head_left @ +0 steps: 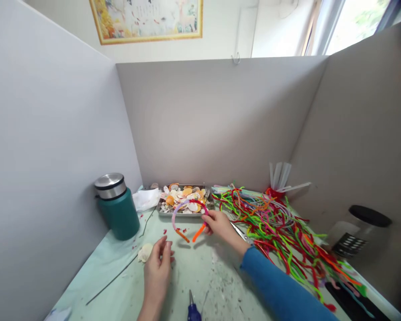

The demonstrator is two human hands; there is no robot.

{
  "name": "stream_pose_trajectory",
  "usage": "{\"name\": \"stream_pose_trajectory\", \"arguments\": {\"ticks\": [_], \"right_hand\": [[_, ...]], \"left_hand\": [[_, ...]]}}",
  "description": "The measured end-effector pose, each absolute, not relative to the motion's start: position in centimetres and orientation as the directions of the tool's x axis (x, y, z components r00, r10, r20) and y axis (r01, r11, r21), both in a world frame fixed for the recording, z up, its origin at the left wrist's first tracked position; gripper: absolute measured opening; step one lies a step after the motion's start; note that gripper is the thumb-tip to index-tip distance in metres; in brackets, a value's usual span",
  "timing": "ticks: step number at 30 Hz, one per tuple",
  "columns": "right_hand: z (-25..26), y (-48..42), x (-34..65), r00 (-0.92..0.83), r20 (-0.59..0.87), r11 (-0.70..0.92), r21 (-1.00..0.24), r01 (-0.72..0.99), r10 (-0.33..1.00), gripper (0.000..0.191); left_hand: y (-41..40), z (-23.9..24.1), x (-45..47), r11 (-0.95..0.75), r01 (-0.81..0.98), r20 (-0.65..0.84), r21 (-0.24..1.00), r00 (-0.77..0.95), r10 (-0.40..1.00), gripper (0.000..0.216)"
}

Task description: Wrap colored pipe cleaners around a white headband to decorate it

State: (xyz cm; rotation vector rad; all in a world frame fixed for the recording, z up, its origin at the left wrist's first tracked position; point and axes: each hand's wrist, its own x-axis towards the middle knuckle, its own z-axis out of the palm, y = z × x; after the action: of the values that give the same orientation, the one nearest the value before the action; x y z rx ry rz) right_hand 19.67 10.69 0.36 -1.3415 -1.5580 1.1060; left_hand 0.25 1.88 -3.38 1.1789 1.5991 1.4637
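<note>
My right hand (pixel 219 225), in a blue sleeve, is closed on a curved headband (pixel 187 214) wrapped in pink, red and orange fuzzy wire, held just in front of a metal tray of shells (pixel 183 198). My left hand (pixel 157 266) rests on the pale green table (pixel 200 276) with fingers curled loosely; I cannot make out anything in them. A single pale shell (pixel 145 252) lies beside its fingertips. Small red scraps are scattered between the two hands.
A big heap of coloured pipe cleaners (pixel 280 223) fills the right side, with scissors (pixel 240 232) at its edge. Also here are a green flask (pixel 116 206), a red cup of white sticks (pixel 278 183), a black-lidded jar (pixel 359 232), a blue-handled tool (pixel 193 310) and a thin wire (pixel 113 278). Grey partitions enclose the table.
</note>
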Motion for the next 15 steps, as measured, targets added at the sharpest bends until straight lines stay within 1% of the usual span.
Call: {"name": "stream_pose_trajectory", "arguments": {"ticks": [5, 11, 13, 15], "right_hand": [[-1.1, 12.7, 18.8, -0.083, -0.023, 0.011, -0.924, 0.383, 0.996, 0.013], [-2.3, 12.6, 16.5, -0.072, 0.022, 0.054, -0.877, 0.478, 0.997, 0.008], [-2.3, 12.4, 16.4, -0.064, 0.030, 0.058, -0.861, 0.505, 0.998, 0.010], [-2.4, 12.2, 16.5, -0.059, 0.016, 0.044, -0.853, 0.520, 0.998, 0.016]], "left_hand": [[2.0, -3.5, 0.4, -0.037, 0.201, 0.101, 0.979, -0.318, 0.943, 0.050], [2.0, -3.2, 0.3, -0.046, 0.246, 0.124, 0.968, -0.314, 0.941, 0.045], [2.0, -3.2, 0.3, -0.049, 0.254, 0.130, 0.966, -0.311, 0.942, 0.044], [1.9, -3.2, 0.3, -0.051, 0.255, 0.131, 0.966, -0.309, 0.942, 0.043]]}}
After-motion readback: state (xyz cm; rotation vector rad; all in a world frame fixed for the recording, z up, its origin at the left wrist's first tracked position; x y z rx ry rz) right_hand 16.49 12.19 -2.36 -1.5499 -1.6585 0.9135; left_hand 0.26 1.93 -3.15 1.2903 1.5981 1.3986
